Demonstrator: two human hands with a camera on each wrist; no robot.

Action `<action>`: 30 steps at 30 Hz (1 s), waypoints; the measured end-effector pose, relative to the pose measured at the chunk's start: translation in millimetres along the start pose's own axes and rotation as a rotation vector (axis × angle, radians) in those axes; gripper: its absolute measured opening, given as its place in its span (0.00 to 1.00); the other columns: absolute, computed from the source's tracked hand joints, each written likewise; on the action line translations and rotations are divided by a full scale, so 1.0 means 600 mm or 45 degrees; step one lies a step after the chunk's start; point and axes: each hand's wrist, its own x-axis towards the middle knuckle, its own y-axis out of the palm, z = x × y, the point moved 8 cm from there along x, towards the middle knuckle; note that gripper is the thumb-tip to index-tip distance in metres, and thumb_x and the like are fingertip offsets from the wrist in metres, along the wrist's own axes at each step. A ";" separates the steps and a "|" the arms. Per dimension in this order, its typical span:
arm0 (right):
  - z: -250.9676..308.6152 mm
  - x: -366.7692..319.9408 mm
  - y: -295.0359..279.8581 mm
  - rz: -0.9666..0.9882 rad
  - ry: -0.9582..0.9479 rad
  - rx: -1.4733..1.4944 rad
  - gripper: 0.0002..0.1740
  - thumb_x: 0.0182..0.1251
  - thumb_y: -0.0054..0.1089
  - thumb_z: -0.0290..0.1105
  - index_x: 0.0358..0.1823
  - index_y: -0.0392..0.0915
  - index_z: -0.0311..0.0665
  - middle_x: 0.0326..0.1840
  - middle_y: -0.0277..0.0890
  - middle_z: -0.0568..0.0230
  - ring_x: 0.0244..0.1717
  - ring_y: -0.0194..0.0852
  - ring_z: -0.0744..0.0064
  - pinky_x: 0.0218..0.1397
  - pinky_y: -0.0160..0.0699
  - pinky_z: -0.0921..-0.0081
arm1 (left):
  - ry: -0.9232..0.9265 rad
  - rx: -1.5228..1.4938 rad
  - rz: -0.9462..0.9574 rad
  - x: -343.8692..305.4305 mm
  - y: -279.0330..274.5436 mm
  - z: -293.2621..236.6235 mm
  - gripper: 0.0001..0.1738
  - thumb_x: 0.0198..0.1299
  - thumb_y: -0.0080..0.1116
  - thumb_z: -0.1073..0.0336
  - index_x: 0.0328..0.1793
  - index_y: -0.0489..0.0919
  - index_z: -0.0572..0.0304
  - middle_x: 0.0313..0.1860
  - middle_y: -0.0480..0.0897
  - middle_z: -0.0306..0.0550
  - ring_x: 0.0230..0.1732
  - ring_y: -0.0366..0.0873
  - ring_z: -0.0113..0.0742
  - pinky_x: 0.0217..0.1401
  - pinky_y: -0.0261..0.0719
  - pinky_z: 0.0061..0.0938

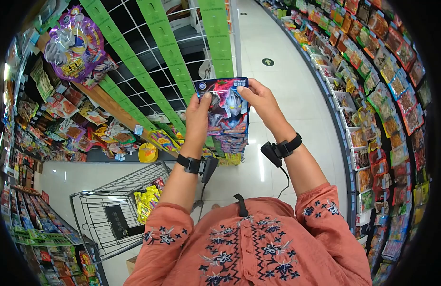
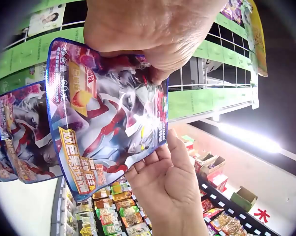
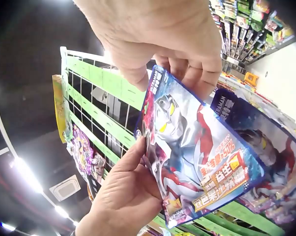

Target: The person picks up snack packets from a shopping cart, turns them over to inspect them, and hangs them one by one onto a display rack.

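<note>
A blue-edged shiny bag with a silver masked figure (image 1: pixel 232 107) is held between both hands in the head view. The left hand (image 1: pixel 198 119) pinches its left side, thumb on the front. At the top right corner the right hand (image 1: pixel 264 102) pinches it, thumb over the front. In the left wrist view the bag (image 2: pixel 103 118) hangs from the left hand (image 2: pixel 153 29), with the right hand (image 2: pixel 170 189) at its other edge. The right wrist view has the bag (image 3: pixel 187 147) between the right hand (image 3: pixel 162 39) and left hand (image 3: pixel 126 196). Similar bags (image 3: pixel 270 152) hang beside it.
A wire rack with green strips (image 1: pixel 168 52) stands ahead. A shopping cart (image 1: pixel 111 209) holding yellow packets (image 1: pixel 148 202) is at the lower left. Shelves of packaged snacks (image 1: pixel 396 86) line the right side of a tiled aisle (image 1: pixel 296 100). A purple round package (image 1: pixel 77 47) hangs at the upper left.
</note>
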 end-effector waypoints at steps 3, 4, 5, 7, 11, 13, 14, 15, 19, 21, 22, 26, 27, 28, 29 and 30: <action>-0.008 0.009 -0.002 -0.041 -0.011 0.060 0.17 0.73 0.62 0.38 0.54 0.79 0.33 0.42 0.82 0.69 0.43 0.76 0.85 0.47 0.75 0.84 | -0.044 0.007 0.011 0.008 -0.001 0.010 0.15 0.74 0.56 0.58 0.58 0.80 0.59 0.48 0.86 0.37 0.45 0.82 0.22 0.50 0.80 0.21; -0.011 0.012 -0.003 -0.050 -0.016 0.075 0.16 0.73 0.62 0.38 0.53 0.79 0.32 0.42 0.82 0.69 0.42 0.76 0.85 0.46 0.75 0.85 | -0.041 0.014 0.009 0.010 0.000 0.012 0.15 0.74 0.57 0.57 0.58 0.80 0.59 0.47 0.86 0.36 0.44 0.81 0.22 0.50 0.80 0.21; -0.014 0.015 -0.004 -0.061 -0.021 0.089 0.16 0.73 0.62 0.37 0.53 0.79 0.32 0.42 0.82 0.69 0.42 0.76 0.85 0.46 0.75 0.85 | -0.035 0.014 0.010 0.012 -0.001 0.014 0.15 0.74 0.56 0.57 0.58 0.80 0.59 0.47 0.86 0.36 0.44 0.81 0.22 0.50 0.80 0.21; -0.019 0.019 -0.006 -0.076 -0.004 0.095 0.16 0.73 0.62 0.37 0.52 0.80 0.32 0.41 0.82 0.69 0.42 0.76 0.86 0.46 0.75 0.85 | -0.023 0.016 0.014 0.016 0.001 0.017 0.15 0.74 0.56 0.58 0.58 0.80 0.59 0.47 0.86 0.36 0.44 0.81 0.21 0.50 0.80 0.20; -0.024 0.027 -0.009 -0.139 -0.040 0.072 0.15 0.73 0.62 0.38 0.49 0.81 0.32 0.37 0.81 0.72 0.39 0.74 0.87 0.42 0.73 0.85 | -0.048 -0.015 -0.002 0.018 0.000 0.027 0.14 0.75 0.56 0.58 0.57 0.80 0.59 0.46 0.86 0.36 0.43 0.81 0.21 0.49 0.79 0.20; -0.032 0.030 -0.012 -0.173 -0.029 0.020 0.15 0.73 0.62 0.39 0.47 0.81 0.32 0.34 0.78 0.74 0.36 0.70 0.87 0.39 0.70 0.85 | -0.053 -0.003 -0.014 0.018 -0.002 0.030 0.14 0.75 0.56 0.58 0.57 0.80 0.59 0.46 0.86 0.36 0.43 0.81 0.21 0.49 0.79 0.20; -0.034 0.031 -0.015 -0.190 -0.024 -0.007 0.15 0.73 0.62 0.40 0.46 0.81 0.32 0.33 0.77 0.75 0.34 0.69 0.88 0.37 0.68 0.85 | -0.070 0.005 -0.020 0.018 -0.003 0.033 0.14 0.75 0.56 0.59 0.57 0.80 0.59 0.46 0.86 0.36 0.43 0.81 0.21 0.49 0.79 0.20; -0.033 0.032 -0.016 -0.198 -0.034 -0.027 0.15 0.73 0.62 0.40 0.44 0.82 0.33 0.31 0.75 0.76 0.33 0.67 0.88 0.36 0.67 0.85 | -0.087 0.012 -0.025 0.018 -0.004 0.034 0.14 0.75 0.55 0.59 0.56 0.80 0.59 0.45 0.86 0.36 0.43 0.81 0.21 0.49 0.79 0.20; -0.038 0.031 -0.019 -0.208 -0.048 -0.076 0.16 0.73 0.61 0.42 0.40 0.82 0.33 0.27 0.71 0.78 0.30 0.62 0.88 0.33 0.63 0.84 | -0.108 0.069 -0.011 0.012 -0.007 0.037 0.14 0.75 0.55 0.59 0.56 0.81 0.60 0.45 0.86 0.36 0.42 0.80 0.21 0.48 0.78 0.20; -0.041 0.032 -0.021 -0.211 -0.047 -0.124 0.17 0.73 0.61 0.42 0.38 0.82 0.33 0.26 0.70 0.78 0.30 0.62 0.87 0.33 0.63 0.83 | -0.107 0.070 0.003 0.012 -0.008 0.038 0.14 0.75 0.55 0.59 0.56 0.81 0.60 0.45 0.85 0.36 0.43 0.80 0.21 0.48 0.78 0.20; -0.041 0.032 -0.022 -0.217 -0.047 -0.168 0.17 0.73 0.61 0.42 0.38 0.82 0.33 0.25 0.69 0.78 0.29 0.62 0.87 0.33 0.63 0.83 | -0.105 0.070 0.010 0.011 -0.008 0.038 0.14 0.75 0.55 0.59 0.56 0.81 0.60 0.46 0.85 0.36 0.43 0.80 0.21 0.49 0.78 0.19; -0.041 0.031 -0.024 -0.220 -0.066 -0.243 0.17 0.73 0.60 0.42 0.37 0.82 0.32 0.25 0.69 0.77 0.29 0.62 0.86 0.33 0.64 0.81 | -0.120 0.044 0.005 0.006 -0.007 0.041 0.14 0.75 0.55 0.60 0.55 0.80 0.61 0.46 0.85 0.36 0.43 0.80 0.21 0.50 0.77 0.20; -0.041 0.030 -0.023 -0.208 -0.062 -0.226 0.17 0.73 0.60 0.42 0.37 0.82 0.32 0.25 0.70 0.77 0.29 0.63 0.85 0.33 0.64 0.81 | -0.130 0.039 0.006 0.006 -0.008 0.045 0.14 0.75 0.54 0.59 0.55 0.80 0.61 0.46 0.85 0.36 0.43 0.79 0.21 0.50 0.77 0.21; -0.041 0.028 -0.021 -0.196 -0.058 -0.210 0.17 0.73 0.59 0.41 0.37 0.82 0.32 0.25 0.70 0.76 0.29 0.63 0.85 0.34 0.64 0.80 | -0.139 0.034 0.007 0.005 -0.010 0.049 0.14 0.75 0.54 0.59 0.55 0.80 0.62 0.46 0.84 0.37 0.43 0.79 0.21 0.50 0.76 0.21; -0.042 0.028 -0.020 -0.184 -0.054 -0.193 0.17 0.73 0.59 0.41 0.37 0.82 0.31 0.25 0.70 0.76 0.29 0.63 0.85 0.34 0.64 0.80 | -0.145 0.041 0.008 0.004 -0.012 0.051 0.14 0.75 0.54 0.59 0.56 0.80 0.62 0.46 0.85 0.37 0.43 0.79 0.21 0.50 0.76 0.21; -0.042 0.027 -0.020 -0.188 -0.050 -0.217 0.17 0.73 0.59 0.41 0.37 0.82 0.31 0.25 0.70 0.76 0.29 0.63 0.85 0.34 0.64 0.80 | -0.150 0.048 0.009 0.005 -0.014 0.053 0.14 0.75 0.54 0.59 0.56 0.79 0.62 0.46 0.85 0.37 0.43 0.79 0.21 0.50 0.76 0.21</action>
